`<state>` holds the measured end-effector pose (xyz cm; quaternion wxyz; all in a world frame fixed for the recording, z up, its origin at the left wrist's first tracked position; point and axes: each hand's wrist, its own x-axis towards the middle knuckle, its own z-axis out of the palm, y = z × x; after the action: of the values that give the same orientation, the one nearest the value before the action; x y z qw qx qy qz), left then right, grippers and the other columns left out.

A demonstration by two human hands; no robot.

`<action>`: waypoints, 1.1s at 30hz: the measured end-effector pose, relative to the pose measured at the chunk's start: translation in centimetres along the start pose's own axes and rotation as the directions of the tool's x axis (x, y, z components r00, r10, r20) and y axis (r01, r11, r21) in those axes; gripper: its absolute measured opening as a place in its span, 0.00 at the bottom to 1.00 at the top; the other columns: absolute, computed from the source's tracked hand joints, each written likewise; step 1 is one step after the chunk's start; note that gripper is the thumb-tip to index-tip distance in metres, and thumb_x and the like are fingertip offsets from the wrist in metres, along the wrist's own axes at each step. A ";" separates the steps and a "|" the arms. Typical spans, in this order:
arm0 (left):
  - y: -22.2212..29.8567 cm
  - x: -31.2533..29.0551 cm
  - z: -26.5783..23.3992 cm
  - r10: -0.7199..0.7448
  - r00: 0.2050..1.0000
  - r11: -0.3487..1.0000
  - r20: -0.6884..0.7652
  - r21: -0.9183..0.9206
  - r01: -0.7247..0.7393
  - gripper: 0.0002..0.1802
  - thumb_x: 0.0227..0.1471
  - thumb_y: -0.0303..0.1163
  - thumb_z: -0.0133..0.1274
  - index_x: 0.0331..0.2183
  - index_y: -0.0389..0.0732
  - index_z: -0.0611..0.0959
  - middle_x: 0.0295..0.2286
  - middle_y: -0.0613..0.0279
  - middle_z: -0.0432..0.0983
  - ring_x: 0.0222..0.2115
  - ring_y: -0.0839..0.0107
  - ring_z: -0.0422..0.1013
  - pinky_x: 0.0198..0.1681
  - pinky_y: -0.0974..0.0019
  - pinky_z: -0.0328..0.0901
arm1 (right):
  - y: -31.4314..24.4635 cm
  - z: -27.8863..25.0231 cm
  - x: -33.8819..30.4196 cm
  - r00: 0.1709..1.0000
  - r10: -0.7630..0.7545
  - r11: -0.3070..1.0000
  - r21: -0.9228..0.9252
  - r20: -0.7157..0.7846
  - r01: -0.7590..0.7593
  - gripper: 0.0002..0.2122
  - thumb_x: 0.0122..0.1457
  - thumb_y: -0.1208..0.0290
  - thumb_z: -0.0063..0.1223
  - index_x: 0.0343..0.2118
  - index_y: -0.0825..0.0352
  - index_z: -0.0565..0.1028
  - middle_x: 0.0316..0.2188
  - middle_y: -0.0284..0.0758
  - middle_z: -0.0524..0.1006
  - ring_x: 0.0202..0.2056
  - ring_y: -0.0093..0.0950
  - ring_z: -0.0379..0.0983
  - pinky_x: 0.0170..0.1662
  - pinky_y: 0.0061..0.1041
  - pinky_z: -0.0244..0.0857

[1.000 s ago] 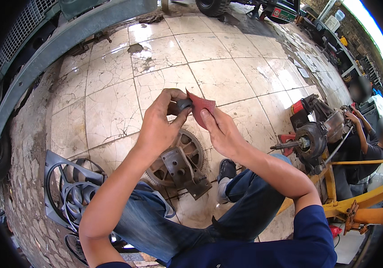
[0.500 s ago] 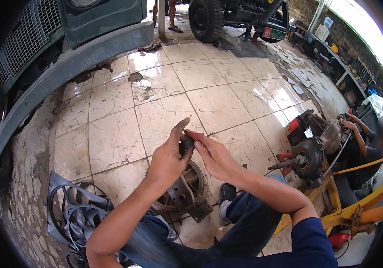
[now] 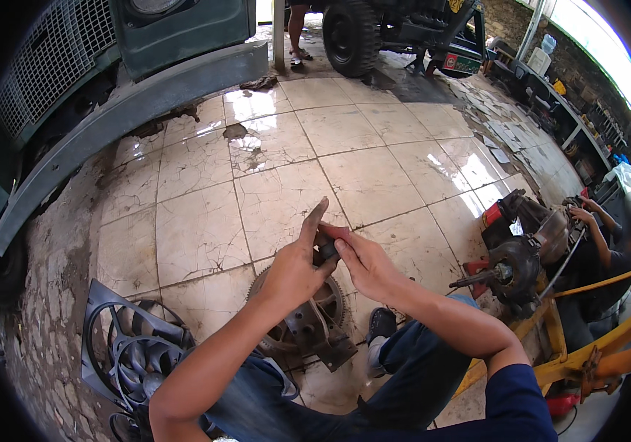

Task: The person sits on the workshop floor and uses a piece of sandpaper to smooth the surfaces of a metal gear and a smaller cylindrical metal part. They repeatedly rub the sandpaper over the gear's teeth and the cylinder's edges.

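Note:
Above the floor, in front of my knees, both hands meet at a small dark cylindrical part [image 3: 325,251]. My left hand [image 3: 293,271] grips it between thumb and fingers, with the index finger stretched upward. A reddish-brown piece that looks like folded sandpaper [image 3: 335,231] is pinched in my right hand [image 3: 371,269] and lies against the part. Directly beneath, a toothed metal wheel [image 3: 339,298] rests on the tiles with a dark metal bracket [image 3: 321,340] over it. My hands partly hide the wheel.
A black fan shroud [image 3: 98,346] lies at left, below a vehicle's grey bumper [image 3: 131,107]. At right stand a gearbox-like assembly [image 3: 510,269] and a yellow metal frame [image 3: 555,335], with another person's hands [image 3: 588,210] beyond. A second vehicle's wheel [image 3: 350,37] is at the back.
The whole view has shifted slightly, so things appear a little farther right and lower. Both hands keep their hold, and the reddish-brown piece has turned slightly against the dark part.

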<state>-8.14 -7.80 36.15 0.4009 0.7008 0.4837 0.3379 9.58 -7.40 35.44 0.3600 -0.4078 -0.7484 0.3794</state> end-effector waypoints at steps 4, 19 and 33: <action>-0.6 0.3 -0.3 0.043 0.999 0.998 -0.032 -0.052 -0.045 0.49 0.53 0.22 0.59 0.68 0.49 0.50 0.37 0.44 0.80 0.40 0.52 0.79 0.45 0.57 0.72 | -0.5 -0.3 0.1 1.000 -0.030 1.000 0.007 0.002 0.030 0.18 0.72 0.71 0.37 0.59 0.74 0.67 0.53 0.49 0.75 0.54 0.40 0.74 0.57 0.31 0.65; -0.4 0.0 -1.1 0.029 0.996 1.000 -0.087 -0.002 -0.030 0.46 0.57 0.24 0.57 0.68 0.50 0.51 0.36 0.47 0.81 0.40 0.55 0.80 0.42 0.59 0.73 | -0.7 -0.4 0.1 0.994 -0.111 0.985 -0.134 0.005 0.110 0.16 0.71 0.71 0.38 0.57 0.72 0.69 0.52 0.49 0.75 0.53 0.44 0.74 0.56 0.34 0.67; -0.5 0.1 -1.1 0.039 0.997 0.993 -0.063 -0.109 -0.046 0.44 0.55 0.17 0.56 0.67 0.50 0.57 0.38 0.53 0.79 0.41 0.65 0.78 0.47 0.59 0.74 | -0.4 -1.2 0.3 0.996 -0.091 0.993 -0.077 0.007 0.091 0.17 0.71 0.70 0.38 0.58 0.70 0.70 0.49 0.49 0.77 0.50 0.43 0.76 0.53 0.34 0.68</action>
<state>-9.24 -7.32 36.15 0.4167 0.6771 0.4613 0.3938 10.30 -6.94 36.34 0.3594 -0.3861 -0.7811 0.3342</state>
